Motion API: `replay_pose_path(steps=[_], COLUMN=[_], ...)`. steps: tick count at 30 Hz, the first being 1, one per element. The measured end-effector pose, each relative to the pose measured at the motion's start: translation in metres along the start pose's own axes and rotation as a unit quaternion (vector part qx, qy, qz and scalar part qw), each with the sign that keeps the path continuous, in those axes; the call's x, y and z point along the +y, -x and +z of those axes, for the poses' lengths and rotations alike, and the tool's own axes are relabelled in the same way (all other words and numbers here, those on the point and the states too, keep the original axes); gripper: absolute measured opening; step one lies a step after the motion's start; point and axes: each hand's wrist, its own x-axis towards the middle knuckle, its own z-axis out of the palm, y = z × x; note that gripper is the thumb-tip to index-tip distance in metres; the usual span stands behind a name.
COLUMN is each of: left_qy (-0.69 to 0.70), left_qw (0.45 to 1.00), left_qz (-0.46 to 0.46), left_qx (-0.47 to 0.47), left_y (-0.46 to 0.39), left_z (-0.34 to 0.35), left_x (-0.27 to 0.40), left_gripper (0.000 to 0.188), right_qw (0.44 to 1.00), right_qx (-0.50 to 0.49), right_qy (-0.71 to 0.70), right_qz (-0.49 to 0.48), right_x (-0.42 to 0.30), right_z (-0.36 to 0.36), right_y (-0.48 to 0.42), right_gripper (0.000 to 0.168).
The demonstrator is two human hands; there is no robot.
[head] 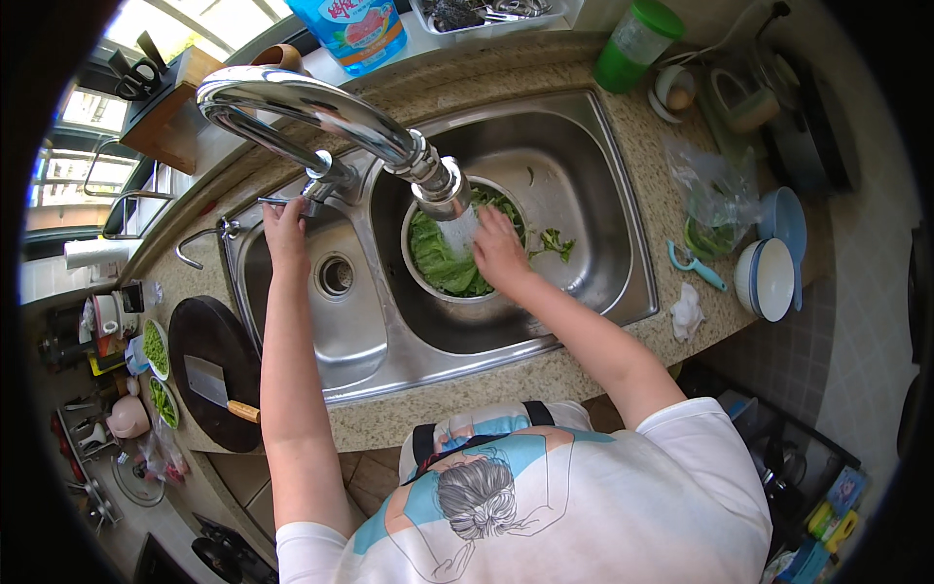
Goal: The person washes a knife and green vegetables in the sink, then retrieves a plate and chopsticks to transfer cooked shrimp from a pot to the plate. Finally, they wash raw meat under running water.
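Observation:
My left hand (pixel 286 228) grips the lever handle (pixel 281 201) of the chrome kitchen faucet (pixel 306 91). Water runs from the spout (pixel 442 191) into a metal bowl (pixel 414 271) in the larger basin. Leafy greens (pixel 441 255) fill the bowl. Over its right side, my right hand (pixel 500 247) rests against the greens beside the stream, fingers slightly spread; whether it holds a leaf is hidden. A few loose leaves (pixel 556 244) lie on the basin floor right of the bowl.
Left of the double sink (pixel 503 347), a cleaver (pixel 211 379) lies on a round dark chopping board (pixel 211 328). A peeler (pixel 697 269), plastic bag (pixel 715 182) and stacked bowls (pixel 773 279) occupy the right counter. A knife block (pixel 164 109) stands by the window.

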Motion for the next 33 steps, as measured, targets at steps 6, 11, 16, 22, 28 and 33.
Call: replay_pose_path(steps=[6, 11, 16, 22, 28, 33], left_qy=[-0.072, -0.151, -0.188, -0.195, -0.188, -0.234], left_qw=[0.997, 0.988, 0.979, 0.970, 0.967, 0.972], left_qz=[0.021, 0.019, -0.035, -0.044, -0.113, 0.001], left_qx=[-0.008, -0.036, -0.063, -0.138, -0.129, -0.029], left_y=[-0.012, -0.033, 0.015, 0.086, 0.176, 0.236], left_z=[-0.002, -0.014, -0.016, -0.044, -0.056, -0.094], left_x=[-0.003, 0.006, 0.017, -0.049, -0.076, -0.104], left_gripper=[0.040, 0.071, 0.074, 0.041, 0.034, 0.032], right_qw=[0.997, 0.992, 0.992, 0.945, 0.982, 0.979], right_qx=[-0.044, -0.101, -0.056, -0.148, -0.089, -0.161], right_qy=[0.002, -0.029, -0.064, -0.284, -0.110, -0.061], right_qz=[0.057, 0.064, 0.089, 0.069, -0.125, -0.111], right_x=[0.008, 0.010, -0.007, -0.041, -0.041, -0.056], right_z=[0.008, 0.011, -0.013, -0.062, -0.049, -0.059], right_y=[0.014, 0.012, 0.018, 0.042, 0.069, 0.088], right_gripper=[0.072, 0.072, 0.053, 0.030, 0.020, 0.016])
